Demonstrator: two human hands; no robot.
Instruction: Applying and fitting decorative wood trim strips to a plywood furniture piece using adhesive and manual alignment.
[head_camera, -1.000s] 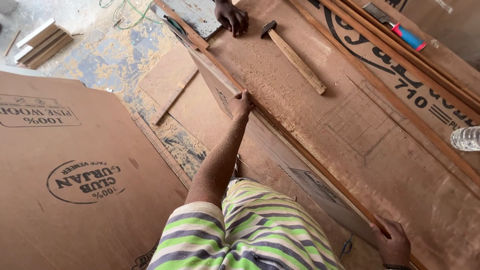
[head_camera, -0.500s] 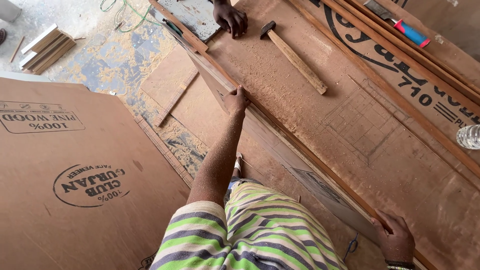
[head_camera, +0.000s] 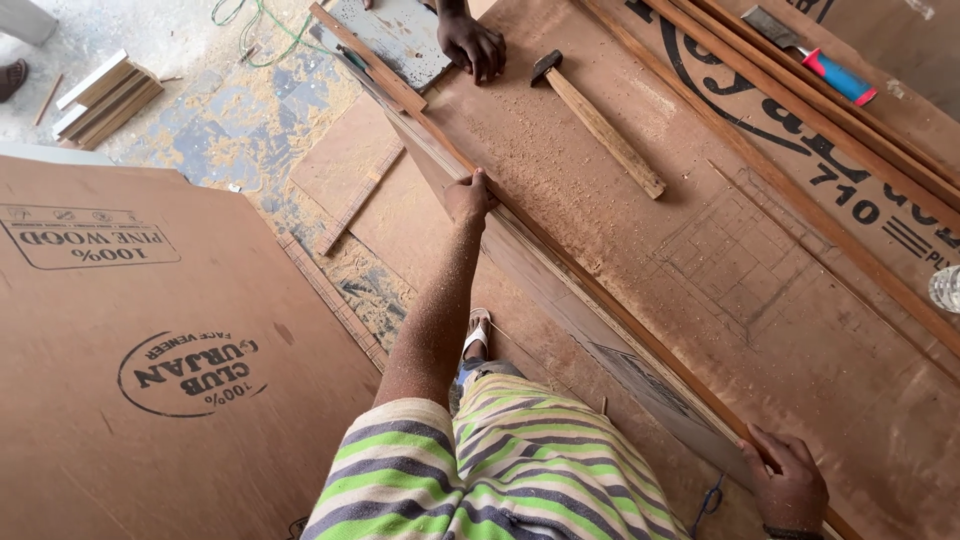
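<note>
Brown plywood fills most of what I see from the head camera: a big board (head_camera: 760, 300) lies across the right side, dusted with sawdust, and a thin wooden strip (head_camera: 600, 300) runs along its near edge from upper left to lower right. My left hand (head_camera: 468, 197) is stretched out ahead, arm flecked with sawdust, its fingers curled over the strip and the board's edge about midway up the frame; it grips there rather than lying flat. My right hand (head_camera: 790, 480) sits at the bottom right, fingers bent and closed down on the same strip near its lower end. So the strip is held at two spots well apart, lying right against the board's edge. At the top, another person's hand (head_camera: 472, 45) rests on the board's far corner, fingers pointing down, beside a small grey panel (head_camera: 400, 35). Just right of that hand a hammer (head_camera: 600, 120) with a wooden handle lies on the board, head toward the top. Further right, long wooden battens (head_camera: 800, 110) lie diagonally, and a chisel (head_camera: 815, 50) with a blue and red handle rests among them near the top edge. A second plywood sheet (head_camera: 150, 340) covers the lower left. Short offcuts (head_camera: 105, 95) are stacked on the dusty floor at upper left. My striped green, purple and white shirt (head_camera: 500, 470) shows at the bottom centre.
</note>
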